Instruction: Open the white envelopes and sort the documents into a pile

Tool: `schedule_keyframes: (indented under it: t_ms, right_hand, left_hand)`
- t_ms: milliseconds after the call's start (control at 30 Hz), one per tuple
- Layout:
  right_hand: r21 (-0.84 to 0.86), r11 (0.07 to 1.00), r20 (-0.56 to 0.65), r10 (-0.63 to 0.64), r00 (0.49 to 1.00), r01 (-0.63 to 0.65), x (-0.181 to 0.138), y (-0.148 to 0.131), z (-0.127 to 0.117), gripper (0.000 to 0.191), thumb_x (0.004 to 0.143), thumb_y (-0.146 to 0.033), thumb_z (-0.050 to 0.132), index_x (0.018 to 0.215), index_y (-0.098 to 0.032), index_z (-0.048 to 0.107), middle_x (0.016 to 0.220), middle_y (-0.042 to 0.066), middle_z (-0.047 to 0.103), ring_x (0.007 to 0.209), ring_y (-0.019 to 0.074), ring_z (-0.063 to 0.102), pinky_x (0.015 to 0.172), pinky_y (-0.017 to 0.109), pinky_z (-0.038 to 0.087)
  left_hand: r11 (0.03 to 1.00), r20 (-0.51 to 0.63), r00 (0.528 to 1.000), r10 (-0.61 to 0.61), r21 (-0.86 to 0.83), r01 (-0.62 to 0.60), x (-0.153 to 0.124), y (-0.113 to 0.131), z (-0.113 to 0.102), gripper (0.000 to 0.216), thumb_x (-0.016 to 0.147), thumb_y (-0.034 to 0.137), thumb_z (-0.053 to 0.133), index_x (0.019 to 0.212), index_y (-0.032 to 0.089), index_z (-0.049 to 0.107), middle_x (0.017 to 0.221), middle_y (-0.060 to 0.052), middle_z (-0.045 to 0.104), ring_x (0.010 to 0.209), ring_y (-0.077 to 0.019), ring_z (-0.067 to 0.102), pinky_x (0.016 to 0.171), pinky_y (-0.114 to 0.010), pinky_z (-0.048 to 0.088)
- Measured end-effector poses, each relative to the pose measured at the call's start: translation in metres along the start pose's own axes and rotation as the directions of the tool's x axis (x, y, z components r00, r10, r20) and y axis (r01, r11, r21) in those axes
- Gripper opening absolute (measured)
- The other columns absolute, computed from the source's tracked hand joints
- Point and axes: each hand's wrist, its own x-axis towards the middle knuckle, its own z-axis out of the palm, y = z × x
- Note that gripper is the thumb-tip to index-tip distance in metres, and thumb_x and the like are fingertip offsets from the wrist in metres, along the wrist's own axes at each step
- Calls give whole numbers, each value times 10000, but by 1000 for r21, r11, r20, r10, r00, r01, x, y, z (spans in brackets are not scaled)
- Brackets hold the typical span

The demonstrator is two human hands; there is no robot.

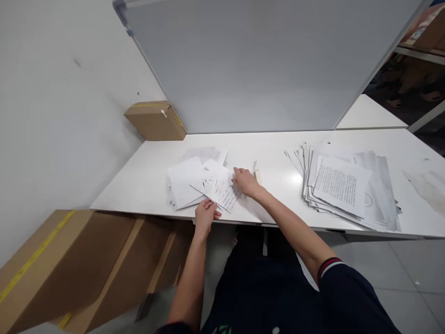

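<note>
A printed sheet of paper (227,198), with a drawing on its left part and lines of characters on its right, lies at an angle over the right side of a loose pile of white papers (186,178). At its lower left edge, my left hand (206,215) is closed, with fingertips on the paper. My right hand (245,182) has its fingers bent around the sheet's upper right edge, hiding part of it. Just beyond that hand, a small cream-coloured object (257,176) lies on the white table (271,150); its kind is unclear.
A thick, uneven stack of printed papers (340,185) occupies the table's right part, beside a crumpled translucent sheet (429,188). A large whiteboard-like panel (243,69) rises along the back edge. One cardboard box (156,123) stands behind left; larger cardboard boxes (69,260) sit below left.
</note>
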Motion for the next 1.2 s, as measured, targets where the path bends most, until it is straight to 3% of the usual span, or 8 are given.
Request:
schedule_keyframes:
  t_ms: [300,500,633,767,867,1000,1067,1200]
  right_hand:
    - [109,982,5,154,988,-154,13,12,20,352,785,-301,521,1090,-124,513,1046,158,568,931,248,552,762,342,433]
    - [269,942,13,207,978,-203,-16,21,4,221,707,-356,558,823,-169,576,727,32,595,642,157,543,555,257,407]
    - [342,926,-9,175,985,-161,-44,21,3,199,736,-370,507,643,-195,498,645,-4,553,595,130,491,521,237,363]
    - [386,916,-31,132,991,-109,-75,21,-1,247,780,-397,482,626,-206,452,632,-13,518,589,129,462,524,239,348]
    - [362,931,-33,68,997,-52,-95,26,-11,274,825,-407,454,632,-214,433,620,-14,497,573,132,447,527,246,336]
    - [233,972,-30,-3,1000,10,-112,34,-35,263,881,-397,395,697,-225,471,624,-9,520,560,140,467,536,253,329]
    - [153,987,-31,-42,999,46,-117,37,-50,260,898,-404,375,767,-235,523,671,8,566,592,153,504,556,258,339]
    - [13,994,-79,-109,991,110,-123,40,-80,264,899,-410,398,877,-245,603,766,36,640,656,168,560,593,264,357]
  left_hand:
    - [999,66,997,48,-28,-46,-4,-2,-2,299,637,205,599,925,140,552,503,63,553,318,-43,422,296,-132,259]
    - [998,145,988,51,-38,-46,-34,0,-6,505,620,211,655,1110,167,538,703,1,676,344,-33,422,336,-151,308]
    - [990,89,987,132,-61,-127,-39,0,-9,461,603,237,701,1043,163,585,903,-63,701,720,-158,649,609,-248,513]
    - [982,-22,984,179,-53,-179,-27,-5,-12,418,613,275,707,994,144,596,1005,-97,678,880,-196,643,758,-314,518]
    - [951,-69,952,299,-65,-303,-22,-5,-10,547,598,291,736,1092,152,545,1079,-108,642,940,-195,625,794,-302,510]
    - [895,-14,903,429,-132,-427,-25,8,0,785,653,350,715,1325,225,331,1029,-85,640,910,-176,630,767,-284,516]
    - [857,9,865,502,-141,-496,-28,17,6,627,694,354,684,1253,240,423,948,-58,648,860,-158,631,750,-273,511]
    - [758,161,743,650,-54,-651,-29,29,17,126,740,313,637,773,192,629,867,-44,641,823,-149,603,718,-248,477]
